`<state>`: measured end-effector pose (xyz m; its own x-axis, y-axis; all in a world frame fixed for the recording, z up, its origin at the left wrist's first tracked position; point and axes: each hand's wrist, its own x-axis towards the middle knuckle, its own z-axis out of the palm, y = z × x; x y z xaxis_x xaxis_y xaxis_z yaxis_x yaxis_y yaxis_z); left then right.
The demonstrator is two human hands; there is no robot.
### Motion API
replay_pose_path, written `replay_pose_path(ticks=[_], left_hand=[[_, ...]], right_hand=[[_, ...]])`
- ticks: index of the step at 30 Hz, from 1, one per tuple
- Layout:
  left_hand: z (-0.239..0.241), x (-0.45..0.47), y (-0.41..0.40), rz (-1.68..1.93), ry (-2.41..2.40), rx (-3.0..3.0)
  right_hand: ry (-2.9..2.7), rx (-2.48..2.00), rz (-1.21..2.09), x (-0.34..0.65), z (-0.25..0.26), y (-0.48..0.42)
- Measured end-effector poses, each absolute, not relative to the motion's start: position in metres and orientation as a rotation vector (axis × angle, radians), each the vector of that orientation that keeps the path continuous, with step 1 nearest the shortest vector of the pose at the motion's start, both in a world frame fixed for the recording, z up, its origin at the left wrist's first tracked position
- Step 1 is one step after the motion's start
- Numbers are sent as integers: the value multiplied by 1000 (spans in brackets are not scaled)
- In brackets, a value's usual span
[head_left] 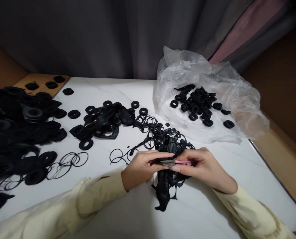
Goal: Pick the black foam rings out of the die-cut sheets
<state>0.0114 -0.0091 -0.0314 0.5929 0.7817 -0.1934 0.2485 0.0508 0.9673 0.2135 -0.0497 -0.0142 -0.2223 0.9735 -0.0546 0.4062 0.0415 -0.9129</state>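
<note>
My right hand [200, 166] is closed around a small pink-handled tool with a pointed metal end [168, 162]; whether it is snips or tweezers I cannot tell. The metal end points left, toward my left hand [146, 163]. Thumb and fingers of that hand are closed on a small black rubber piece, mostly hidden, at the tool's tip. Beneath both hands lies a heap of black rubber scraps [164, 192], with torn strips, thin rings and small discs [174, 130] spreading behind it.
A clear plastic bag [249, 99] at the back right bears many black rubber rings [200, 99]. A large pile of black rubber parts [21, 129] covers the left side. More rings and sheet offcuts [108, 119] lie mid-table. Thin loops [70, 162] are nearer. Grey curtains [100, 39] hang behind.
</note>
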Motion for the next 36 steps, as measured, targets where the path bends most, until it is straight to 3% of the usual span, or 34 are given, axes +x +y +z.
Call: replay_pose_path(ticks=[6,21,36], left_hand=[[-32,12,-9,486,895,1524],[-35,10,-8,579,850,1649],[-47,12,-7,670,774,1814]], right_hand=[[-1731,-1399,1077,215,-12,-51],[-1655,-1471,1300,221,-4,-49],[-1736,-1474,1273,221,-6,-49]])
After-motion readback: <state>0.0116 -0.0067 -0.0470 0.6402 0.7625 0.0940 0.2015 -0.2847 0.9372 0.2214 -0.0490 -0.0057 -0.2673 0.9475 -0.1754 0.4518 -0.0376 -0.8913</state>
